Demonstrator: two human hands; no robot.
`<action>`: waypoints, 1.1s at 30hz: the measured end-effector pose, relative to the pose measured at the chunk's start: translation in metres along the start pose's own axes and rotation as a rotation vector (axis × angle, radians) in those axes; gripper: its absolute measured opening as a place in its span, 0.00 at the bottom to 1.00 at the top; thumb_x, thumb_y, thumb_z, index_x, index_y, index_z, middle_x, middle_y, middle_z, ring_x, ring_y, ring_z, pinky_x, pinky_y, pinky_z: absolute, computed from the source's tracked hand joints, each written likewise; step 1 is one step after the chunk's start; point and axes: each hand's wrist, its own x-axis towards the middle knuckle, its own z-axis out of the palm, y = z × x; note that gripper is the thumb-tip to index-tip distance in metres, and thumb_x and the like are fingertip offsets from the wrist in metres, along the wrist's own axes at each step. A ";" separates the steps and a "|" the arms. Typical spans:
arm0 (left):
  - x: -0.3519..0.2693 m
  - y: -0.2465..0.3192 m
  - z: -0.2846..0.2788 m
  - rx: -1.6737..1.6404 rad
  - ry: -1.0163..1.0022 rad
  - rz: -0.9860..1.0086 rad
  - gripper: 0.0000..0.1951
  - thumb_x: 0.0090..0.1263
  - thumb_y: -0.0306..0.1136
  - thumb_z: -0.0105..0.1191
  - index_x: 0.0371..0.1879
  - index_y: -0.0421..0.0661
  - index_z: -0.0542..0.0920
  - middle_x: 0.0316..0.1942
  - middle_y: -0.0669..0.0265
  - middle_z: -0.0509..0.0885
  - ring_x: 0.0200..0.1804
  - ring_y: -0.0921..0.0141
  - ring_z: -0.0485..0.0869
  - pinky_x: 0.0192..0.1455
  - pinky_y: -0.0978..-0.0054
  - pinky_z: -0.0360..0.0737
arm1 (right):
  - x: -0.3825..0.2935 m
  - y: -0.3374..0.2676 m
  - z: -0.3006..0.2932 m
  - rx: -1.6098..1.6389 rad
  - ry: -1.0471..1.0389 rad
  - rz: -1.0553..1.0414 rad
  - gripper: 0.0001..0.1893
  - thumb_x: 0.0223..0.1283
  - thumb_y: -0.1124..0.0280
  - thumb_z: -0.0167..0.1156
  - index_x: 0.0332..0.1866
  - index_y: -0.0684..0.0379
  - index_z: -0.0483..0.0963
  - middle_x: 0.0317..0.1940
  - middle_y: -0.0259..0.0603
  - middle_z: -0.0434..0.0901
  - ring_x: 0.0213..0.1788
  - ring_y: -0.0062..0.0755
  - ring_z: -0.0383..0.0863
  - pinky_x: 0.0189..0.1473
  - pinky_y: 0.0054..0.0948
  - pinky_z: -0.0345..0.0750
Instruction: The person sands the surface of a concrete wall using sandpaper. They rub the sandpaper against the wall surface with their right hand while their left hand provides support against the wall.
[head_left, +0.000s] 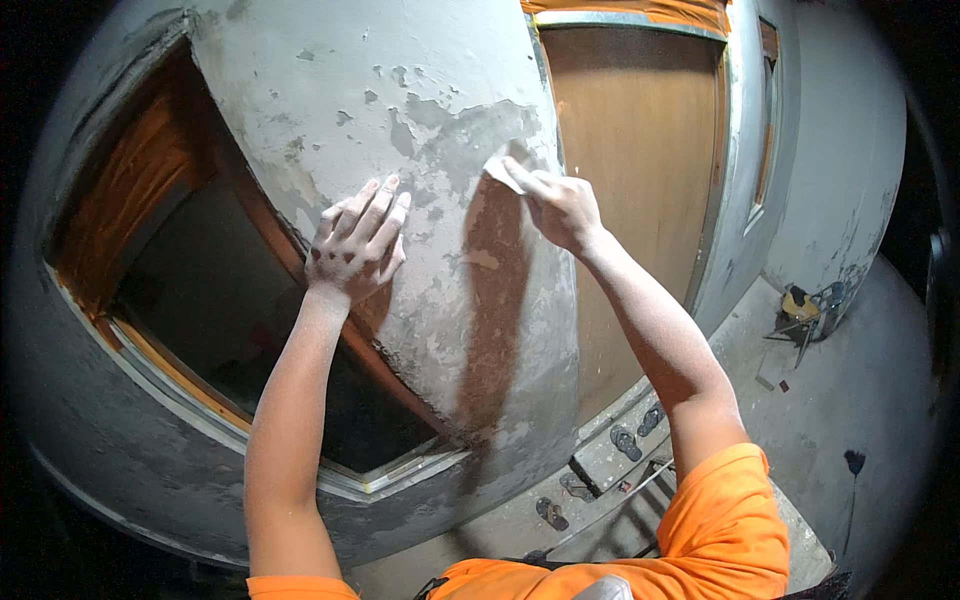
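Note:
Peeling, patchy paint covers the wall (427, 300) in front of me. My left hand (356, 244), dusted white, is laid on the wall beside the window frame (259, 187), fingers spread and holding nothing. Higher up and to the right, my right hand (559, 202) pinches a pale, thin piece, perhaps sandpaper (504, 174), against a grey bare patch of the wall near the door frame. The piece is slightly blurred and its far edge is unclear. My right arm throws a long shadow down the wall.
A brown wooden door (637, 187) stands to the right. Flip-flops (625, 442) lie on the step (600, 469) below. Part of a ladder (637, 517) shows near my body. Farther right are a small chair-like object (802, 306) and a broom-like tool (853, 462) on the floor.

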 end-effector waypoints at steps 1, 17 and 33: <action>-0.003 -0.001 0.001 -0.005 0.000 -0.003 0.28 0.68 0.44 0.60 0.70 0.61 0.81 0.76 0.72 0.77 0.76 0.70 0.74 0.74 0.64 0.68 | -0.001 0.001 0.003 0.006 -0.001 -0.026 0.28 0.63 0.75 0.61 0.70 0.43 0.77 0.41 0.39 0.87 0.39 0.46 0.90 0.39 0.39 0.87; -0.010 -0.001 0.022 -0.036 0.041 0.014 0.27 0.68 0.48 0.60 0.67 0.61 0.82 0.76 0.71 0.75 0.77 0.72 0.72 0.76 0.64 0.67 | 0.067 -0.001 -0.054 0.137 -0.170 0.613 0.17 0.73 0.59 0.61 0.48 0.63 0.87 0.38 0.64 0.87 0.45 0.63 0.89 0.49 0.47 0.82; 0.091 0.081 -0.015 -1.236 0.092 -0.400 0.28 0.66 0.33 0.71 0.66 0.44 0.80 0.61 0.58 0.86 0.61 0.61 0.84 0.71 0.62 0.77 | 0.044 -0.017 -0.125 0.992 -0.589 0.525 0.16 0.70 0.60 0.70 0.45 0.65 0.88 0.33 0.38 0.89 0.37 0.24 0.86 0.43 0.29 0.82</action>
